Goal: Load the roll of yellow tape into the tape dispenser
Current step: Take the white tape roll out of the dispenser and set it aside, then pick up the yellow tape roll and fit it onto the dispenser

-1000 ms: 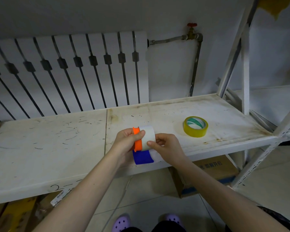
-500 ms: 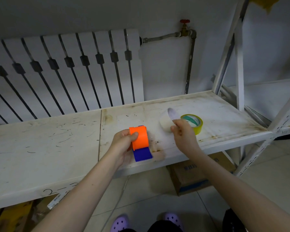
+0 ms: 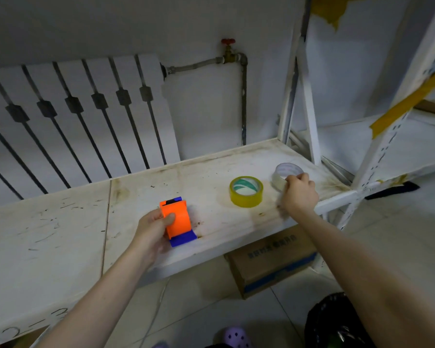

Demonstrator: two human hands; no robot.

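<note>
An orange and blue tape dispenser (image 3: 176, 219) rests on the white shelf (image 3: 60, 234) near its front edge, and my left hand (image 3: 152, 229) grips its left side. The yellow tape roll (image 3: 246, 191) lies flat on the shelf to the right of the dispenser, untouched. Further right, my right hand (image 3: 299, 193) holds a white, nearly used-up roll (image 3: 285, 174) low over the shelf surface, beside the yellow roll.
A radiator (image 3: 73, 121) and a pipe with a red valve (image 3: 227, 42) line the wall behind the shelf. White rack posts (image 3: 309, 101) rise at the right end. A cardboard box (image 3: 274, 259) sits on the floor under the shelf.
My right hand pulled the white roll off the dispenser and carried it right, past the yellow roll, down toward the shelf. My left hand lowered the dispenser onto the shelf.
</note>
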